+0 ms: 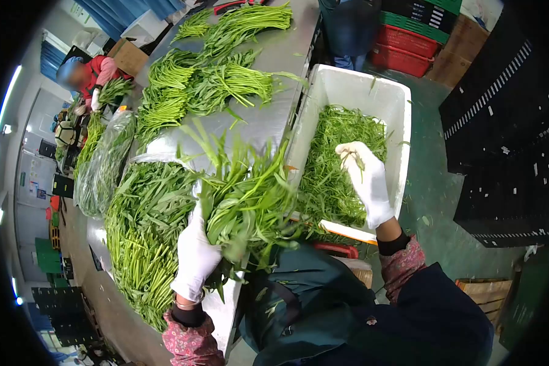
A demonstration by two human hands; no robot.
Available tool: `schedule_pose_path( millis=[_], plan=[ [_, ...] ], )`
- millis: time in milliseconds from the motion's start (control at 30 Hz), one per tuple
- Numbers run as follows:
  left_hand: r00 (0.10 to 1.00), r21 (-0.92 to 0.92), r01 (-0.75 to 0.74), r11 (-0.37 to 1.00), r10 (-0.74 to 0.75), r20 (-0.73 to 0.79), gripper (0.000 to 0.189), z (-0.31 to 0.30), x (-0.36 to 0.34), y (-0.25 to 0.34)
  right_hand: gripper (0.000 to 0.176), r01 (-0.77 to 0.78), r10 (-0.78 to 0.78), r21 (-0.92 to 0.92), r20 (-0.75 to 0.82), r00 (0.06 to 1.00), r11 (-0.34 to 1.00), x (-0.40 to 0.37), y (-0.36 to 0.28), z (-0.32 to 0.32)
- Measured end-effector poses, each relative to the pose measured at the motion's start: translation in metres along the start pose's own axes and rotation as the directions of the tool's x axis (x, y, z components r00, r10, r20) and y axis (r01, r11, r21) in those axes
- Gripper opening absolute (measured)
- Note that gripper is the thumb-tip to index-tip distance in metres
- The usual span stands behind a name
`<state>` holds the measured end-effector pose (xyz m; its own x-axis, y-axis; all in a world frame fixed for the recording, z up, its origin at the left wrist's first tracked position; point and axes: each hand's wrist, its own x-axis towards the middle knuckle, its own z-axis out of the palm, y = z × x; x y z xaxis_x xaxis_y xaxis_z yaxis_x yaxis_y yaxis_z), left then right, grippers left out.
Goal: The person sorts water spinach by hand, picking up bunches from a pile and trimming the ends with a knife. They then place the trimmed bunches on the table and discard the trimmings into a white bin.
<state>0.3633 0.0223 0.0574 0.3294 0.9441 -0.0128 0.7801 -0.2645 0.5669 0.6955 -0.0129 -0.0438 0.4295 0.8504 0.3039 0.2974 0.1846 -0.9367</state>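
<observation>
My left hand, in a white glove, is closed around a loose bunch of water spinach, its leaves partly blurred by motion. The bunch is above the near edge of the metal table. My right hand, also gloved, is over a white foam box. Its fingers are curled together, with a small leaf scrap showing between them. Loose leaves fill the lower part of the box. Beside my left hand lies a large pile of water spinach, stems toward me.
Several sorted bunches lie farther up the metal table. A clear plastic bag of greens is at the left. A co-worker handles greens there. Another person stands beyond the box. Black crates are stacked at right, red crates behind.
</observation>
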Motion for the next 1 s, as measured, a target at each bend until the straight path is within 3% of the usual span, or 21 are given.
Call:
schedule_pose_path(
  millis=[33,100,133,233,300,400,433,500,533,567,600,633,667,700,733,767,800,833,900,967,1000],
  plan=[
    [1.0,0.005,0.03,1.0,-0.03,-0.01,0.091,-0.004,-0.005,-0.002,0.02,-0.011,0.011,0.021,0.008,1.0,1.0,0.0,-0.008,0.007],
    [0.983,-0.318,0.048,0.947,-0.101,-0.152,0.091,-0.009,-0.01,-0.013,0.02,-0.03,0.027,0.045,0.058,0.998,0.999,-0.006,-0.019,0.02],
    [0.975,-0.47,0.127,0.874,-0.197,-0.101,0.089,-0.017,-0.011,-0.008,0.019,-0.055,0.046,0.083,0.108,0.993,0.995,-0.01,-0.028,0.026],
    [0.938,-0.612,0.225,0.758,-0.338,-0.075,0.09,-0.029,-0.019,-0.005,0.012,-0.039,0.007,0.179,0.178,0.984,0.983,-0.024,-0.027,0.05],
    [0.961,-0.405,0.076,0.911,-0.176,-0.215,0.091,-0.022,-0.025,-0.019,0.027,-0.122,0.103,0.061,0.25,0.963,0.991,-0.029,-0.056,0.06],
    [0.965,-0.27,0.091,0.959,-0.151,-0.213,0.092,-0.013,-0.027,-0.018,0.062,0.034,-0.02,-0.039,0.307,0.951,0.999,-0.045,-0.075,0.09],
    [0.97,-0.21,0.078,0.975,-0.122,-0.209,0.092,-0.01,-0.028,-0.016,0.058,0.074,-0.05,-0.073,0.28,0.959,0.995,-0.051,-0.08,0.102],
    [0.977,-0.13,0.048,0.99,-0.073,-0.199,0.091,-0.006,-0.03,-0.003,0.05,0.007,0.005,-0.043,0.277,0.961,0.999,-0.052,-0.078,0.118],
    [0.981,-0.123,0.036,0.992,-0.059,-0.185,0.092,-0.006,-0.029,-0.003,0.035,-0.149,0.115,0.081,0.327,0.938,0.986,-0.049,-0.079,0.118],
    [0.983,-0.118,0.027,0.993,-0.048,-0.176,0.092,-0.006,-0.03,-0.004,0.02,-0.159,0.082,0.251,0.291,0.953,0.955,-0.048,-0.075,0.114],
    [0.983,-0.156,0.032,0.987,-0.059,-0.174,0.093,-0.007,-0.032,-0.009,0.011,-0.018,0.005,0.107,0.123,0.992,0.994,-0.046,-0.048,0.12],
    [0.983,-0.192,0.034,0.981,-0.068,-0.171,0.093,-0.009,-0.033,-0.018,0.013,0.022,-0.021,-0.008,0.085,0.996,1.0,-0.036,-0.008,0.115],
    [0.982,-0.23,0.035,0.973,-0.076,-0.172,0.094,-0.01,-0.035,-0.024,0.016,-0.153,0.175,-0.232,0.079,0.981,0.961,-0.03,0.025,0.107],
    [0.981,-0.156,0.014,0.988,-0.043,-0.187,0.094,-0.011,-0.039,-0.026,0.019,-0.142,0.205,-0.472,0.085,0.975,0.87,-0.028,0.078,0.098],
    [0.979,-0.08,-0.009,0.997,-0.007,-0.202,0.095,-0.013,-0.042,-0.027,0.018,-0.173,0.206,-0.52,0.006,0.979,0.837,-0.024,0.1,0.08],
    [0.976,-0.008,-0.026,1.0,0.024,-0.218,0.095,-0.012,-0.043,-0.026,0.021,-0.324,0.308,-0.418,-0.108,0.945,0.849,-0.018,0.092,0.065],
    [0.978,-0.092,0.027,0.995,-0.045,-0.205,0.096,-0.01,-0.043,-0.021,0.024,-0.369,0.375,-0.216,-0.014,0.927,0.904,-0.018,0.082,0.061],
    [0.977,-0.044,0.003,0.999,-0.012,-0.211,0.095,-0.008,-0.045,-0.02,0.028,-0.43,0.429,-0.002,0.084,0.899,0.903,-0.022,0.065,0.062],
    [0.971,0.053,-0.071,0.996,0.082,-0.223,0.095,-0.002,-0.04,-0.015,0.037,-0.17,0.093,0.236,0.307,0.947,0.957,-0.043,0.006,0.09],
    [0.975,0.025,-0.068,0.997,0.072,-0.212,0.087,0.006,-0.039,0.0,0.033,-0.113,0.147,-0.096,0.526,0.838,0.989,-0.051,-0.069,0.091],
    [0.982,0.092,-0.07,0.993,0.085,-0.171,0.089,0.005,-0.039,0.002,0.034,-0.222,0.222,-0.064,0.535,0.815,0.973,-0.051,-0.072,0.098]
  ],
)
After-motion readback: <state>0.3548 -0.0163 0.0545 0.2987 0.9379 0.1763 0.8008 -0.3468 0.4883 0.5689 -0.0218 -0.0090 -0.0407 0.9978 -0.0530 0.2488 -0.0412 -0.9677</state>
